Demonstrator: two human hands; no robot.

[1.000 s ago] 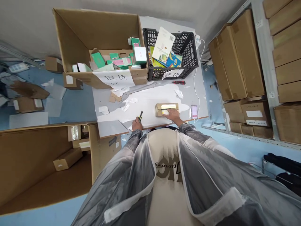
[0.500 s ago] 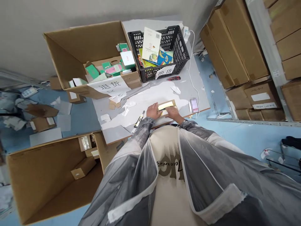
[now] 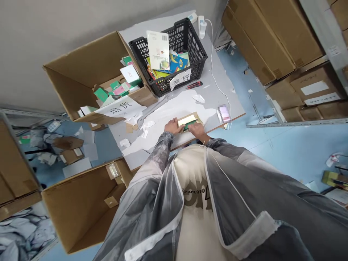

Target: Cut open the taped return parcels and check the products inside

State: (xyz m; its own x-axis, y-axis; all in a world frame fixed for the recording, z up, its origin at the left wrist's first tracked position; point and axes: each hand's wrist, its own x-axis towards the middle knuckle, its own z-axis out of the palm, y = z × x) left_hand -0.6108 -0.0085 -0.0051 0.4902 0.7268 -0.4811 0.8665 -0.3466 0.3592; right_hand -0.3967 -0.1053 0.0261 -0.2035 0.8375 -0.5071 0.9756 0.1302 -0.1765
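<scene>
since a second ago: left hand (image 3: 172, 126) has left the knife and come to the small carton (image 3: 189, 121); green now shows inside it. carton: near bench (image 3: 174, 105) edge, before the body. left grip clasps its left end, right hand (image 3: 196, 129) presses the near side; both closed on it. handling: best to hold one end flat while parting the flap. around: phone (image 3: 224, 113) just right, paper scraps (image 3: 144, 125) left, black crate (image 3: 176, 54) and big open box (image 3: 89, 76) behind; nothing blocks.

You wear a translucent grey jacket (image 3: 239, 203) with white trim, open over a cream shirt (image 3: 194, 203) bearing dark lettering; mottled grey sleeves (image 3: 160, 152) reach your wrists.
</scene>
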